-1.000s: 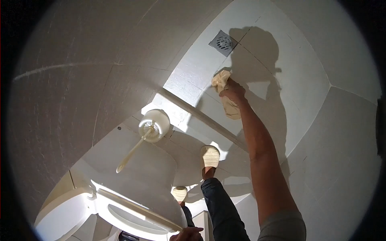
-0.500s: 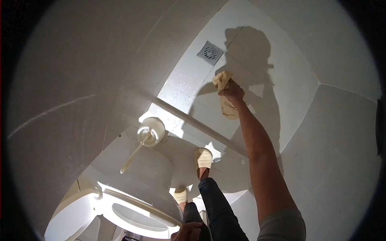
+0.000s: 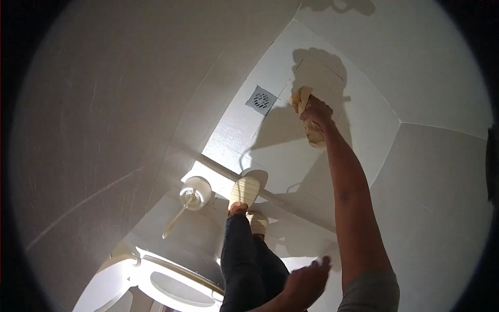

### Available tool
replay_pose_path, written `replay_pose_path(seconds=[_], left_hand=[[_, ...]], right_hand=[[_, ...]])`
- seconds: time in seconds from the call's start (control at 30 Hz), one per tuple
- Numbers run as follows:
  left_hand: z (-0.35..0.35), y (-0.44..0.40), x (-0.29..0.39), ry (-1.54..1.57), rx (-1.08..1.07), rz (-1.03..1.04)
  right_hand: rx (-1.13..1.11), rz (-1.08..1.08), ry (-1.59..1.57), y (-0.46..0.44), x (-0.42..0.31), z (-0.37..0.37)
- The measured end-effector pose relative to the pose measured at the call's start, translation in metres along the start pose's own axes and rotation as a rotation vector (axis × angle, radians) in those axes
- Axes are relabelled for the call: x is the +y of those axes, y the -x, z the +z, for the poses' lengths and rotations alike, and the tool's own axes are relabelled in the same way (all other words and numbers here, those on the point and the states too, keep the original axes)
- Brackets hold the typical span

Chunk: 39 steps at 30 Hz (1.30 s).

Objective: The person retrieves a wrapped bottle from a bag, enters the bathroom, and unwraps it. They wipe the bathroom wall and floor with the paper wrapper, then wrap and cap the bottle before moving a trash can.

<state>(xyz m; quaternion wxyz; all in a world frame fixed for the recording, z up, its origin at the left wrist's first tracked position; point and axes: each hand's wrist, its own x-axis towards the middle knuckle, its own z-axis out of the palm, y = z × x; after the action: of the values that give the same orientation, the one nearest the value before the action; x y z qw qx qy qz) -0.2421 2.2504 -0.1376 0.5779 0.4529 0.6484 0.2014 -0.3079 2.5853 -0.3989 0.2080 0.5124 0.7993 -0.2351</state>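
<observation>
My right hand (image 3: pixel 316 112) grips a crumpled beige cloth (image 3: pixel 315 134), its fingers closed round the middle. One bunched end of the cloth sticks out past the knuckles and the other hangs below the hand. Beneath it is the pale tiled floor (image 3: pixel 280 136); whether the cloth touches the floor I cannot tell. My left hand (image 3: pixel 307 283) is low in the view, in front of my legs. Its fingers are loosely bent and somewhat apart, with nothing seen in them.
A square floor drain (image 3: pixel 261 101) lies left of the cloth. A raised sill (image 3: pixel 275 200) crosses the floor, with one slippered foot (image 3: pixel 244 191) at it. A toilet brush in a round holder (image 3: pixel 195 193) stands beside the toilet (image 3: pixel 156 281). Walls rise on both sides.
One foot has moved forward to the sill. The right hand with the cloth appears slightly further right. The left hand has come up and right from the bottom edge.
</observation>
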Motion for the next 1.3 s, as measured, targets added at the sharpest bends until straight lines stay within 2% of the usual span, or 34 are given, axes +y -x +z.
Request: replay_pose_path(seconds=[0.1,0.17,0.2,0.27,0.3,0.37,0.4,0.43,0.53,0.57,0.63,1.0,1.07,1.3], left_hand=[[0.019,-0.053,0.006,-0.1,-0.075,0.089],[0.026,-0.071,0.001,0.011,-0.033,0.18],[0.029,-0.08,-0.002,0.007,-0.041,0.18],[0.03,-0.099,-0.007,-0.234,-0.106,0.127],[0.035,-0.106,-0.013,-0.247,-0.013,0.103],[0.04,-0.115,-0.024,-0.248,0.01,0.053],[0.039,-0.12,-0.027,-0.247,0.042,0.004],[0.038,-0.121,-0.032,-0.234,-0.01,-0.036],[0.046,-0.125,-0.047,-0.256,-0.035,-0.041],[0.05,-0.126,-0.054,-0.258,-0.04,-0.044],[0.056,-0.129,-0.064,-0.28,-0.061,-0.057],[0.056,-0.136,-0.065,-0.17,-0.077,-0.056],[0.053,-0.137,-0.067,-0.184,-0.069,-0.065],[0.046,-0.14,-0.066,-0.163,-0.025,-0.049]], right_hand=[[0.026,-0.003,0.002,-0.02,0.006,-0.006],[0.073,0.002,-0.009,-0.034,0.01,-0.009],[0.042,-0.009,-0.016,-0.04,0.014,-0.015],[0.007,-0.018,-0.028,-0.054,0.017,-0.024],[-0.012,0.01,0.006,-0.063,0.02,-0.027],[-0.034,0.04,0.034,-0.071,0.025,-0.032],[0.029,0.026,0.02,-0.075,0.027,-0.037],[0.091,0.014,0.008,-0.078,0.028,-0.042],[0.092,0.058,0.001,-0.091,0.03,-0.054],[0.015,0.075,-0.05,-0.096,0.033,-0.059],[0.062,0.054,-0.035,-0.103,0.033,-0.062],[0.109,0.051,0.015,-0.127,0.019,-0.092],[0.099,0.109,0.063,-0.131,0.018,-0.093],[0.126,0.068,0.137,-0.139,0.021,-0.096]])
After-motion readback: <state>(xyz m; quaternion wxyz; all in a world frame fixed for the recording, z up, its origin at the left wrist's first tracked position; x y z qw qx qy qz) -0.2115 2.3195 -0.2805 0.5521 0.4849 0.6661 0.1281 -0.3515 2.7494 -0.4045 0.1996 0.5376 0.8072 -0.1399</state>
